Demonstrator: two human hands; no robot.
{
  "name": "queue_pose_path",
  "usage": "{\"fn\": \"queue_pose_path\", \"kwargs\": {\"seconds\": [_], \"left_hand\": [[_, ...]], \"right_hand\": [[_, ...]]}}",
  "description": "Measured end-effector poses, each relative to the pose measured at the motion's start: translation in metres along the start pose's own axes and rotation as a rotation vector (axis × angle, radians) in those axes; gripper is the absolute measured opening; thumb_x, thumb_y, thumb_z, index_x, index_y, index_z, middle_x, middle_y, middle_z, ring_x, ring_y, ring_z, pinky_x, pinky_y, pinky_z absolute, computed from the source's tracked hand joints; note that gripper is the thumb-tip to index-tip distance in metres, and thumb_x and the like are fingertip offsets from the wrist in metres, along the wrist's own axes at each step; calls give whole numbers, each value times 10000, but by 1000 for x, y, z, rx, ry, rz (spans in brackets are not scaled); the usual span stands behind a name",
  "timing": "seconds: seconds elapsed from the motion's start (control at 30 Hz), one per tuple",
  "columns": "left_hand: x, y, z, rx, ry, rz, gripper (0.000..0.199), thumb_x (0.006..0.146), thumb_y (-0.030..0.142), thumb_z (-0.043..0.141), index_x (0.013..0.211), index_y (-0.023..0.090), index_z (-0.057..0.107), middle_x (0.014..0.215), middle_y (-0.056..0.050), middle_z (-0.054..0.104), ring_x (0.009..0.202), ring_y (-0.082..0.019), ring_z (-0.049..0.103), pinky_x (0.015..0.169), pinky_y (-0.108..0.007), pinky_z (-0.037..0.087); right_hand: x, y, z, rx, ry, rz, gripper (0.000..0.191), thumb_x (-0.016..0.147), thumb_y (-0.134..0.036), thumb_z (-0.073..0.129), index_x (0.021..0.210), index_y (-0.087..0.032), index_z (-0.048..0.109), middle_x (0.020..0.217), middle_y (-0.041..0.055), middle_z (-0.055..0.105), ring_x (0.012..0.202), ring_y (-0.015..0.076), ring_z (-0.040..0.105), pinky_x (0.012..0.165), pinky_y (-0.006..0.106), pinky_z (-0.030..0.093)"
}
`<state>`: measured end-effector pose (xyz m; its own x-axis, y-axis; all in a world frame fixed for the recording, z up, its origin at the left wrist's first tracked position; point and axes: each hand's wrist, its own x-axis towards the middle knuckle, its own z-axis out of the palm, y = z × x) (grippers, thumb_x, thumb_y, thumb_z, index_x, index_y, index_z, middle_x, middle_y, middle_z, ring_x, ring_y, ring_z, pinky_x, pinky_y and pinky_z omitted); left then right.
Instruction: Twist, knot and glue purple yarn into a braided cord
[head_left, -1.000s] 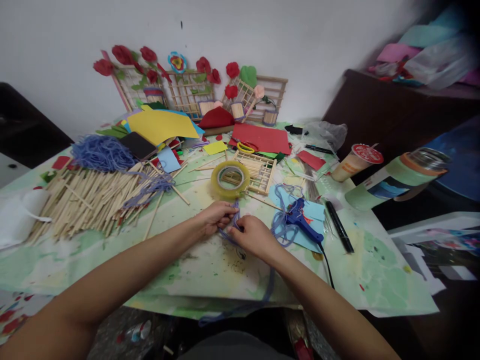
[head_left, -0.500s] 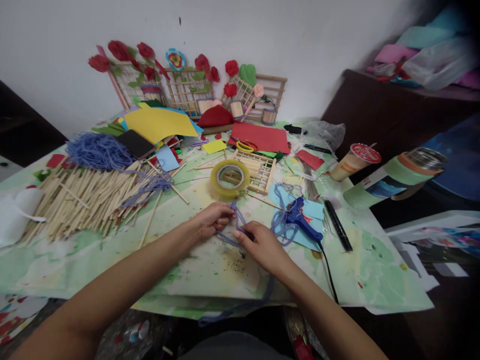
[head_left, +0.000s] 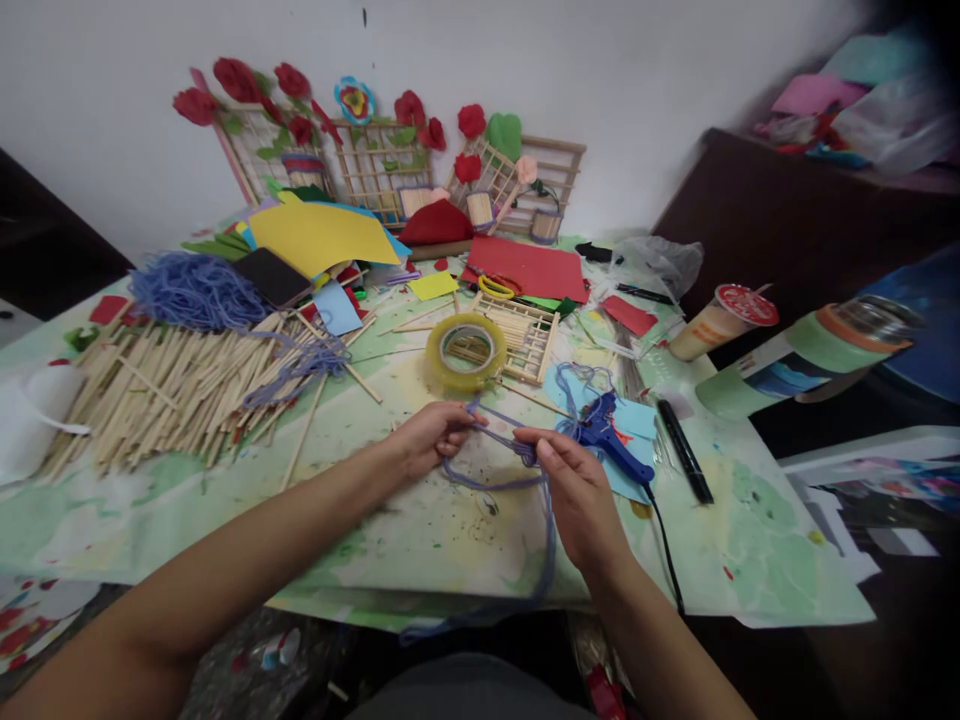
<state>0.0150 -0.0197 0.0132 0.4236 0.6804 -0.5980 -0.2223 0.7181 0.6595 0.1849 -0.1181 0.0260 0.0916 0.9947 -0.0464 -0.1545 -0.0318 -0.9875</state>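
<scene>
Blue-purple yarn (head_left: 495,487) runs between my two hands over the middle of the table. My left hand (head_left: 435,437) pinches one end of it just in front of the roll of yellowish tape (head_left: 435,370). Strands stretch to my right hand (head_left: 576,485), whose thumb and fingertips are closed on the yarn. From there a length hangs in a loop down over the table's front edge. Just beyond my right hand lies a blue hot glue gun (head_left: 611,440) on light blue paper, with more tangled yarn beside it.
A pile of wooden sticks (head_left: 172,400) and a yarn heap (head_left: 199,292) lie at the left. A small stick lattice (head_left: 536,345) stands behind the tape. A black marker (head_left: 685,452), a sealed cup (head_left: 720,320) and a green bottle (head_left: 795,360) are at the right. Paper flowers (head_left: 472,122) line the wall.
My right hand has moved right, away from my left hand, and the yarn between them is drawn out longer. My left hand keeps its pinch. The view has shifted slightly.
</scene>
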Motion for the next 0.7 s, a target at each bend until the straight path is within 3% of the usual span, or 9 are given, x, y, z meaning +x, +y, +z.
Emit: {"fn": "queue_pose_path", "kwargs": {"seconds": [0.1, 0.2, 0.37, 0.5, 0.6, 0.7], "left_hand": [[0, 1, -1, -222, 2, -18, 85, 773, 58, 451, 736, 94, 519, 604, -11, 512, 353, -1, 267, 304, -106, 154], [0, 1, -3, -303, -3, -40, 111, 801, 73, 414, 729, 129, 478, 540, 32, 436, 339, -14, 255, 300, -104, 155], [2, -2, 3, -171, -30, -152, 231, 894, 245, 439, 690, 143, 475, 462, 70, 318, 312, -25, 205, 297, -114, 106], [8, -6, 11, -87, 56, -74, 313, 859, 192, 524, 599, 177, 350, 435, 103, 239, 303, -10, 152, 316, -124, 72], [10, -4, 11, -97, 101, 7, 299, 812, 121, 560, 622, 182, 339, 443, 112, 242, 306, -8, 157, 328, -126, 62], [10, 1, 3, -126, 143, 59, 261, 811, 99, 542, 652, 183, 353, 448, 116, 238, 304, -10, 170, 326, -125, 73]], "right_hand": [[-1, 3, -4, 12, 6, -36, 221, 851, -388, 598, 995, -264, 712, 1048, 33, 676, 1042, 201, 572, 942, 337, 394], [-2, 6, -4, -18, -26, -48, 224, 872, -377, 568, 1013, -270, 705, 1082, 34, 668, 1070, 201, 568, 962, 342, 389], [-4, 3, 6, -227, -195, -127, 217, 877, -362, 546, 962, -255, 715, 1025, 46, 672, 1027, 197, 580, 943, 348, 405], [-6, -5, 16, -361, -304, -168, 199, 851, -356, 570, 881, -239, 728, 931, 56, 680, 972, 205, 589, 906, 363, 429], [-7, -9, 13, -356, -283, -169, 191, 842, -362, 586, 833, -244, 736, 880, 52, 676, 943, 204, 588, 890, 366, 438], [-10, -15, -1, -239, -169, -199, 139, 822, -346, 625, 784, -260, 728, 835, 42, 670, 974, 209, 576, 927, 381, 424]]}}
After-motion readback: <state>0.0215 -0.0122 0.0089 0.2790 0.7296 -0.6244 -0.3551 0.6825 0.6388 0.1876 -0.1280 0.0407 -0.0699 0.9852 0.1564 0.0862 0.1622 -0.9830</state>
